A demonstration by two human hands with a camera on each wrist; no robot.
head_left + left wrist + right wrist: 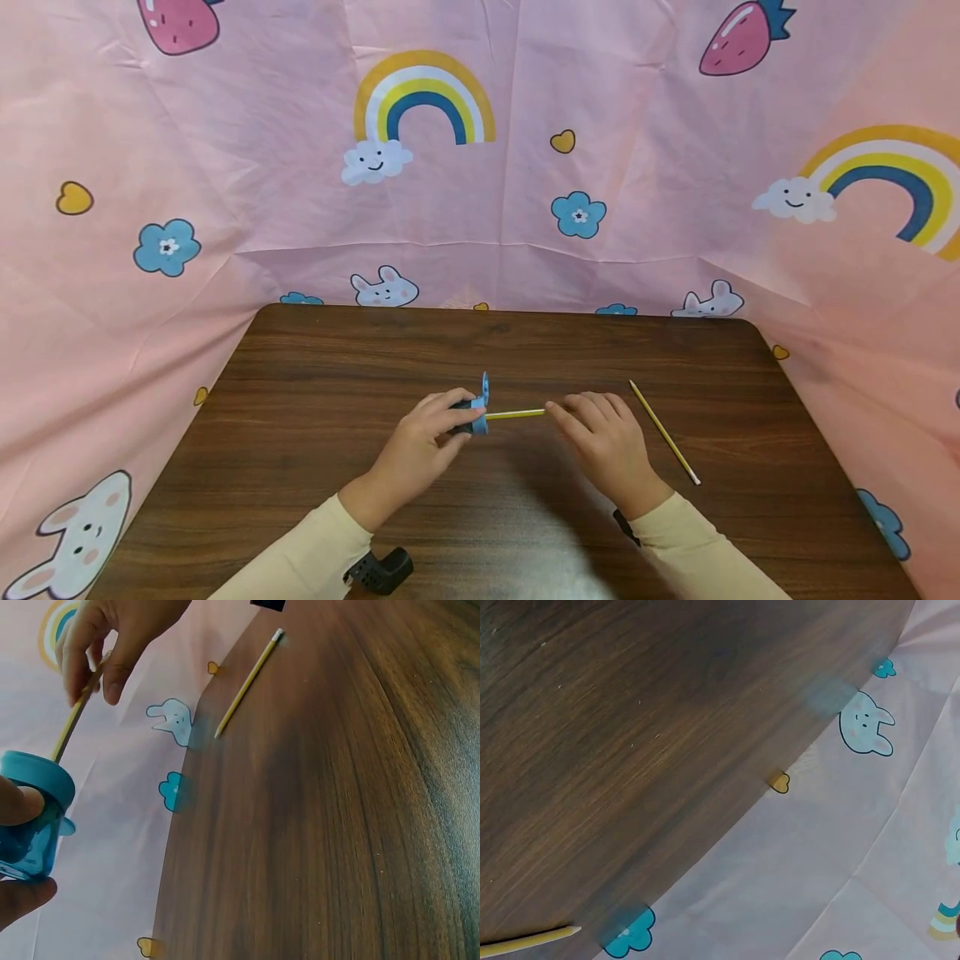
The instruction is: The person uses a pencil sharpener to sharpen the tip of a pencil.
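My left hand [416, 442] grips a small blue pencil sharpener [34, 817] with a see-through body, fingers over it and thumb beneath. Its hinged lid [485, 386] stands up. A yellow striped pencil [514, 414] has one end inside the sharpener's opening, where its tip is hidden. With thumb and fingertips, my right hand [606, 446] pinches the pencil's other end, as the left wrist view also shows. Both hands are over the middle of the table. The right wrist view shows neither the right hand nor the pencil it holds.
A second yellow pencil [664, 432] with a white end lies on the dark wooden table [337, 350], right of my right hand. A pink printed cloth [487, 208] hangs behind the table and along its sides. Dark wrist cameras [382, 572] sit at my sleeves.
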